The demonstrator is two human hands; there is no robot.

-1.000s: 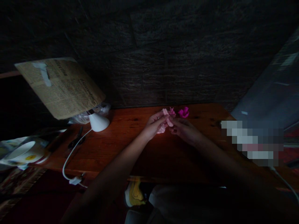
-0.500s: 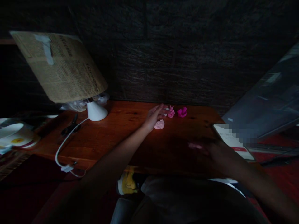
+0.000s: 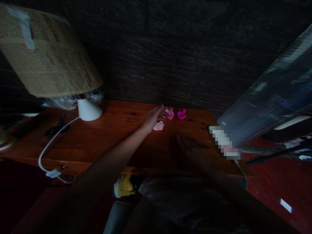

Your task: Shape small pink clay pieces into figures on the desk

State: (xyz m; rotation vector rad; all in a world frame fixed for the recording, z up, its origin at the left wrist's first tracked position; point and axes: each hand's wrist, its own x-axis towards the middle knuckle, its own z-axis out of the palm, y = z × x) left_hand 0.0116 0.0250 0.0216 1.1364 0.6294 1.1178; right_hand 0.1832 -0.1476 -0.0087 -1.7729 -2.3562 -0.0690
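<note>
My left hand (image 3: 153,118) is low over the wooden table, its fingers stretched out and apart. Close to its fingertips are a small white piece (image 3: 167,111) and a ruffled pink paper-like flower (image 3: 171,113). A pale pink crumpled piece (image 3: 158,125) lies just below that hand. Farther right sits a bright magenta petal-shaped piece (image 3: 181,114). In deep shadow nearer to me, my right hand (image 3: 190,146) has its fingers extended, and nothing shows in it; its underside is hidden.
A white-based lamp (image 3: 89,110) with a newsprint shade stands at the left, its cord crossing the tabletop (image 3: 112,130). Dark scissors (image 3: 57,126) lie beside the cord. A pixelated flat item (image 3: 224,141) rests at the right edge, near a large grey panel (image 3: 263,87).
My right hand left the flowers carrying a pink piece, swung right, then came back inward with no piece showing. My left hand stayed by the flowers, fingers now spread. The view shifted rightward.
</note>
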